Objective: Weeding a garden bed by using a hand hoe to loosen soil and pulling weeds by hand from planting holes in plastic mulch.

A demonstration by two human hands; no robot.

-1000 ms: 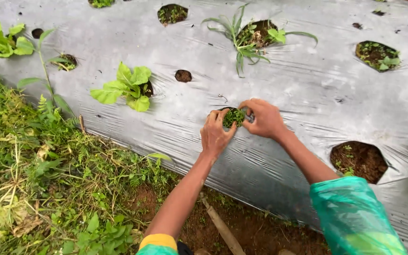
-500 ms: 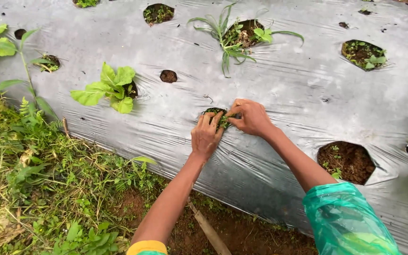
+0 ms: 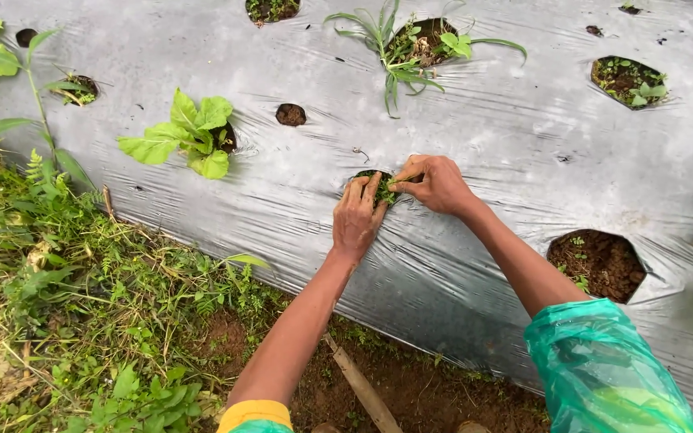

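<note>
Silver plastic mulch (image 3: 523, 144) | left hand (image 3: 356, 220), right hand (image 3: 439, 184) stayed pinched on small weeds (image 3: 382, 189) at near-edge hole | little changed.

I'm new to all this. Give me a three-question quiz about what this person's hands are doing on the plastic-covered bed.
1. True or false: both hands are at the same planting hole.
2. What lies to the left of the hands on the sheet? A) a broad-leaved seedling B) a watering can C) a red bucket
3. Fill in: the arm on the right wears a green plastic ____.

Key
1. True: the left hand and the right hand meet at one small hole in the silver plastic sheet, fingers on green growth in it.
2. A: the broad-leaved seedling.
3. Sleeve: the green plastic sleeve.
</note>
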